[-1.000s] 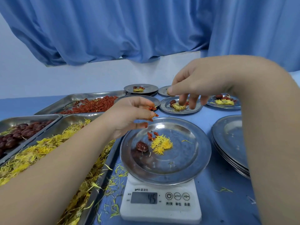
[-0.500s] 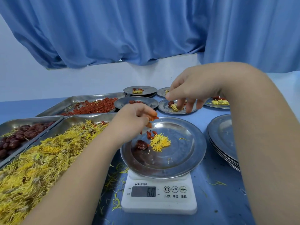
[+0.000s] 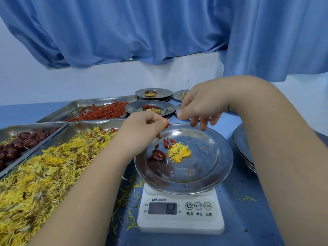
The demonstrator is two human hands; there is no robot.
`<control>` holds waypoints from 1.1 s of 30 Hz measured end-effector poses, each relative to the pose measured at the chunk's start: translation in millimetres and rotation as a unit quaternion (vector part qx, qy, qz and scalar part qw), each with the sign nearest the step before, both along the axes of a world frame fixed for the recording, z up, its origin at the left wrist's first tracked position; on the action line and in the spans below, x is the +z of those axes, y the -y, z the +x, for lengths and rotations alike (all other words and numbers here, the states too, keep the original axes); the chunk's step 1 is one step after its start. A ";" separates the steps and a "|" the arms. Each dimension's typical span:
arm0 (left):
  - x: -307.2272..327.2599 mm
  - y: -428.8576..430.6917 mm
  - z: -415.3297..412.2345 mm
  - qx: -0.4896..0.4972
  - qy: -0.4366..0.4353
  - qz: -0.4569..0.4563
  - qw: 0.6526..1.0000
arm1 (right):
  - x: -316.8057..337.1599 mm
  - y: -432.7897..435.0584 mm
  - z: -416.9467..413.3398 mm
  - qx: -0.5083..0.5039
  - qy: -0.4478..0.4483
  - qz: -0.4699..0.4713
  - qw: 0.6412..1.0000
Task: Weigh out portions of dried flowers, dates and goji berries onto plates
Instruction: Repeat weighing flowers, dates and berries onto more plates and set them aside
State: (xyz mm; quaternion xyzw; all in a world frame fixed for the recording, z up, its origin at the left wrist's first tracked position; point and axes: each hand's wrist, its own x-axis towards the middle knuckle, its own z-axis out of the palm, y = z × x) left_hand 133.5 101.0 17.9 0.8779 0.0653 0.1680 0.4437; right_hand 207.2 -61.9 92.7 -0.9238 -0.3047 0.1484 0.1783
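Left hand (image 3: 145,126) pinching goji berries (image 3: 166,143), sprinkling onto plate (image 3: 220,167) on scale (image 3: 181,215); right hand (image 3: 200,107) hovering, fingers loosely curled, holding nothing visible. Risk: dropping too many, overshooting weight.

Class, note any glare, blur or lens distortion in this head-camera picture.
Head view: wide-angle bending swells the near forearms; soft glare streaks the round steel plate on the white scale; the scale's grey display reads faintly; the far small plates look soft.

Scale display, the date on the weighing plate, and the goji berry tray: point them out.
Scale display (image 3: 162,208), head view, centre of the grey screen.
Date (image 3: 158,154), head view, middle of its wrinkled skin.
Goji berry tray (image 3: 83,102), head view, bare far wall.
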 end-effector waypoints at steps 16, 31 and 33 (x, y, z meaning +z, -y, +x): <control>-3.3 -4.4 5.1 -0.019 0.012 -0.161 0.987 | -5.2 -2.8 5.0 -0.013 -0.012 -0.034 0.999; 1.1 4.1 -0.2 -0.041 0.012 -0.239 0.970 | -3.2 2.8 6.7 -0.030 -0.005 -0.031 0.999; 2.3 1.8 0.8 -0.052 -0.016 -0.274 0.960 | -1.5 3.1 4.1 -0.035 0.000 -0.034 0.999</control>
